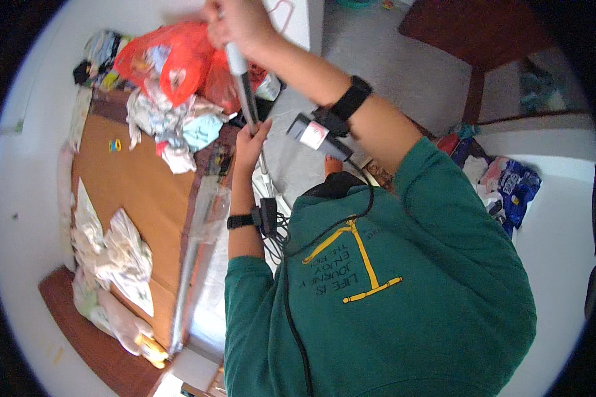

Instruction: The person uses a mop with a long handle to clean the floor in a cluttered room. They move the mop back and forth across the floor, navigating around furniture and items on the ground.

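A metal pole (pixel 246 92) with a pale grey upper sleeve slants down in front of me. My right hand (pixel 238 25) is closed around its upper end, at the top edge of the view. Lower on the same pole, my left hand (pixel 252 144) grips the shaft. The pole's lower part runs down to a white frame (pixel 268 191) on the grey floor, partly hidden by my left forearm; whether the two are joined I cannot tell. Red plastic bags (pixel 164 54) with things inside lie just left of the pole. Below them is a heap of crumpled clothes (pixel 179 119).
A bed frame (pixel 144 168) with a brown board stands on the left, with white cloths (pixel 124 248) and a yellow tape roll (pixel 114 145) on it. Coiled black cable (pixel 278 233) hangs by my left wrist. Bags and clothes (pixel 506 183) lie at right; a dark red panel (pixel 477 30) is upper right.
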The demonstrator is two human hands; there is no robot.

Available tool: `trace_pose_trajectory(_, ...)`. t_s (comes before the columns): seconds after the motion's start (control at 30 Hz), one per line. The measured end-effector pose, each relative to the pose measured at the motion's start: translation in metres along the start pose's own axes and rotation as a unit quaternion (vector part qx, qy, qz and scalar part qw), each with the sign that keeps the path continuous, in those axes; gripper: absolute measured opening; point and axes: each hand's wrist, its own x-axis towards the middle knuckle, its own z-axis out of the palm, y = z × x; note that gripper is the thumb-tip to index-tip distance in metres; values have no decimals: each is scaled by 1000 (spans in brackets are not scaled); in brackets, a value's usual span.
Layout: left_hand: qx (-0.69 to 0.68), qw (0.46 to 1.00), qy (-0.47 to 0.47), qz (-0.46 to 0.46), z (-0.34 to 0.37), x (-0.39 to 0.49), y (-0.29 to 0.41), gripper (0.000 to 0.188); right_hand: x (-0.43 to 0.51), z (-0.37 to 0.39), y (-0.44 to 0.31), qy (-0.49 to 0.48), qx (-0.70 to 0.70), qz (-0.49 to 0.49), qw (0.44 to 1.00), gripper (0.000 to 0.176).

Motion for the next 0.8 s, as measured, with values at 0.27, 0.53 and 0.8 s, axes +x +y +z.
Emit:
trace_pose_trajectory(0.27,-3,996,-64,-59,9,28,29,26,44,-14,20,33,2,-104,994,39)
trace_pose_trajectory(0.53,-46,988,-91,-112,12,58,25,26,60,-34,14,37,-23,-104,994,42)
trace_pose_trajectory(0.8,-59,978,-105,-168,9,96,10,26,95,-56,25,30,18,-51,998,37)
